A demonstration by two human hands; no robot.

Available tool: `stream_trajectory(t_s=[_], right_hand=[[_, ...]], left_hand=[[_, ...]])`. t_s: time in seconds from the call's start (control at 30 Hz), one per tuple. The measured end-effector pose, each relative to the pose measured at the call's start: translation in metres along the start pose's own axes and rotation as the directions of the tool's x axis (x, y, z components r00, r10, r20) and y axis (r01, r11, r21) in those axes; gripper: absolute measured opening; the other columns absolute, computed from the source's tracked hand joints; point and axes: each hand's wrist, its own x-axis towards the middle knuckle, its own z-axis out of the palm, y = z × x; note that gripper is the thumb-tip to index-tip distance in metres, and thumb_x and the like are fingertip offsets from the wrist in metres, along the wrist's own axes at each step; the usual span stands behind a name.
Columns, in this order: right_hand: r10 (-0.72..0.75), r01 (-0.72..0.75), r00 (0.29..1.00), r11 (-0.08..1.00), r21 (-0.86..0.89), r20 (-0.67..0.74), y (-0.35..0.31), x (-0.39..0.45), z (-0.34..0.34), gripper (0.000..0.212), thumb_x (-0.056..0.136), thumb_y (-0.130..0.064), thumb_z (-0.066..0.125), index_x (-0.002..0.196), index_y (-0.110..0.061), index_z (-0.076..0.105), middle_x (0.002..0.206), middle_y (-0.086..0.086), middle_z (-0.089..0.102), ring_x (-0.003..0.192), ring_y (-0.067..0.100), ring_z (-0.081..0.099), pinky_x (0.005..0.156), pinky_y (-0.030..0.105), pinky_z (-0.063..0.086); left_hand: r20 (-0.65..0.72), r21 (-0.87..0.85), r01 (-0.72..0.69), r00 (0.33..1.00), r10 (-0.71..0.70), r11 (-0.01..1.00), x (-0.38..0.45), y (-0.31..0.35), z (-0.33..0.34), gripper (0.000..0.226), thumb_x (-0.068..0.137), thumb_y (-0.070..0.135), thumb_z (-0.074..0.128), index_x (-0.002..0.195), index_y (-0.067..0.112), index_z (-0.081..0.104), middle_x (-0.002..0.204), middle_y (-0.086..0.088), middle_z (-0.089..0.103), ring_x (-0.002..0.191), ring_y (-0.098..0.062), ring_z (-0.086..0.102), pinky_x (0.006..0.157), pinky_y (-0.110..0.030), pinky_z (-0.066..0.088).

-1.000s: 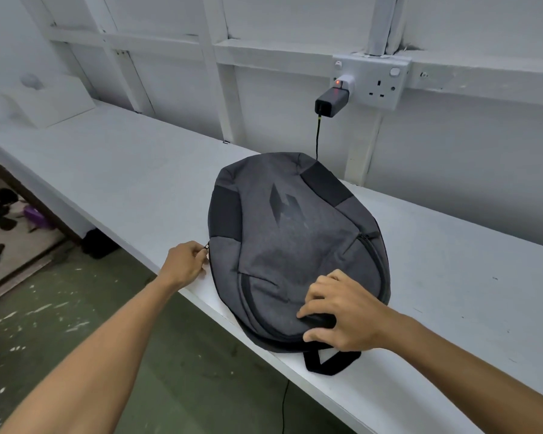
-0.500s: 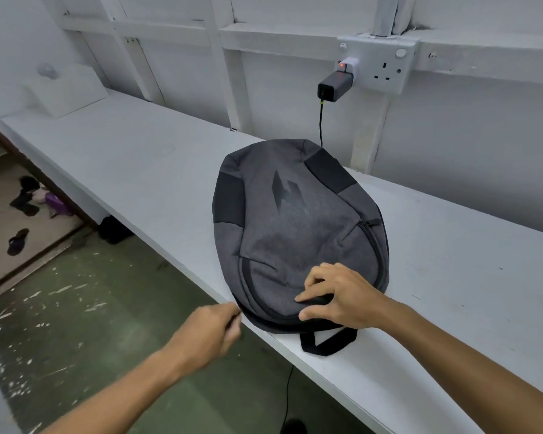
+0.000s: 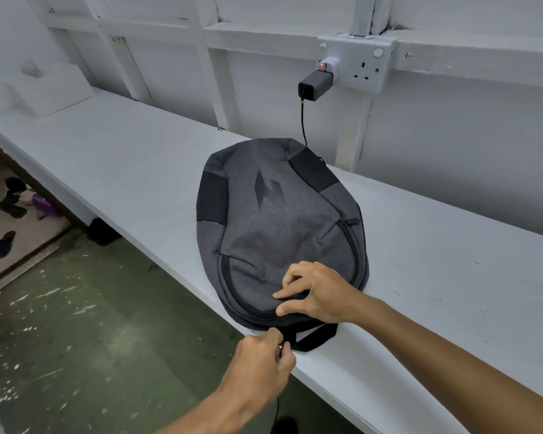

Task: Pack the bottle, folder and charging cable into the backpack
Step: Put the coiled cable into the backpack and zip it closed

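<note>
backpack (image 3: 279, 220) flat | long axis wall-to-edge | handle loop (image 3: 317, 338) toward person

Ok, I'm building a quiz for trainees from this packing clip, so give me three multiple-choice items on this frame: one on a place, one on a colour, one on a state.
1. Where does the dark grey fabric backpack lie?
A. on the green floor
B. on the white bench, top end at the near edge
C. hanging from the wall

2. What colour is the charger brick plugged into the white wall socket?
A. black
B. white
C. blue

3. What is the left hand doing?
A. lying flat on the bench
B. hanging idle
C. pinching something small at the backpack's near edge

Answers:
1 B: the bag lies flat on the white bench, its carry loop at the near edge.
2 A: the brick is black, a red light above it.
3 C: its fingers are curled and pinched beside the loop, while the right hand grips the bag's top.
</note>
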Motion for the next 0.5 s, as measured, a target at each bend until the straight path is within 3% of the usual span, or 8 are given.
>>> stream_trajectory(t_s=[0.13, 0.2, 0.27, 0.33, 0.37, 0.43, 0.5], right_hand=[[0.0, 0.0, 1.0, 1.0, 0.006, -0.005, 0.002, -0.001, 0.002, 0.028, 0.077, -0.05, 0.073, 0.099, -0.034, 0.076, 0.091, -0.022, 0.055, 0.091, 0.0, 0.05, 0.092, 0.025, 0.039], [-0.006, 0.008, 0.999, 0.999, 0.038, -0.044, 0.003, -0.006, -0.001, 0.024, 0.08, -0.045, 0.072, 0.098, -0.031, 0.077, 0.092, -0.02, 0.06, 0.093, 0.001, 0.053, 0.09, 0.028, 0.043], [-0.022, 0.039, 0.979, 0.996, 0.079, -0.204, 0.006, -0.018, -0.005, 0.02, 0.083, -0.038, 0.07, 0.096, -0.025, 0.076, 0.089, -0.015, 0.064, 0.09, 0.006, 0.057, 0.083, 0.028, 0.047], [-0.001, 0.048, 0.886, 0.995, 0.088, -0.463, 0.012, -0.036, -0.007, 0.012, 0.085, -0.029, 0.068, 0.09, -0.019, 0.071, 0.078, -0.01, 0.061, 0.078, 0.01, 0.055, 0.07, 0.027, 0.047], [0.046, 0.03, 0.827, 0.992, 0.126, -0.56, 0.016, -0.047, -0.006, 0.007, 0.086, -0.025, 0.067, 0.086, -0.018, 0.066, 0.071, -0.01, 0.055, 0.069, 0.011, 0.052, 0.062, 0.027, 0.046], [0.175, -0.013, 0.745, 0.969, 0.248, -0.643, 0.025, -0.066, -0.001, 0.016, 0.088, -0.021, 0.067, 0.079, -0.022, 0.054, 0.061, -0.008, 0.044, 0.054, 0.011, 0.042, 0.049, 0.025, 0.038], [0.22, -0.026, 0.77, 0.949, 0.315, -0.599, 0.033, -0.082, 0.012, 0.023, 0.089, -0.028, 0.065, 0.075, -0.025, 0.048, 0.056, -0.01, 0.038, 0.047, 0.007, 0.033, 0.044, 0.025, 0.031]], left_hand=[[0.034, -0.068, 0.063, 0.998, -0.06, 0.996, 0.008, 0.041, 0.02, 0.024, 0.093, 0.033, 0.055, 0.074, 0.019, 0.05, 0.056, 0.006, 0.052, 0.049, -0.015, 0.045, 0.057, -0.034, 0.044], [0.086, -0.15, 0.108, 0.992, -0.096, 0.983, 0.012, 0.05, 0.023, 0.021, 0.095, 0.039, 0.054, 0.086, 0.021, 0.06, 0.057, 0.004, 0.06, 0.053, -0.015, 0.057, 0.06, -0.034, 0.051], [0.109, -0.121, 0.06, 0.993, -0.047, 0.991, 0.008, 0.044, 0.018, 0.036, 0.096, 0.05, 0.05, 0.113, 0.022, 0.065, 0.07, 0.006, 0.07, 0.067, -0.011, 0.066, 0.07, -0.033, 0.054], [0.067, 0.027, -0.062, 0.996, 0.06, 0.998, 0.0, 0.031, 0.009, 0.044, 0.096, 0.057, 0.044, 0.124, 0.028, 0.063, 0.083, 0.014, 0.072, 0.076, -0.007, 0.066, 0.074, -0.03, 0.053], [0.023, 0.104, -0.143, 0.99, 0.141, 0.984, -0.003, 0.025, 0.003, 0.042, 0.096, 0.056, 0.044, 0.12, 0.029, 0.065, 0.084, 0.016, 0.072, 0.073, -0.005, 0.066, 0.068, -0.029, 0.054], [-0.013, 0.245, -0.319, 0.943, 0.332, 0.915, -0.004, 0.01, -0.004, 0.028, 0.093, 0.047, 0.052, 0.102, 0.026, 0.069, 0.072, 0.014, 0.068, 0.056, -0.006, 0.063, 0.045, -0.026, 0.048], [-0.013, 0.408, -0.436, 0.875, 0.483, 0.802, 0.002, 0.002, -0.006, 0.011, 0.087, 0.031, 0.065, 0.086, 0.02, 0.068, 0.063, 0.009, 0.056, 0.045, -0.011, 0.055, 0.031, -0.026, 0.035]])
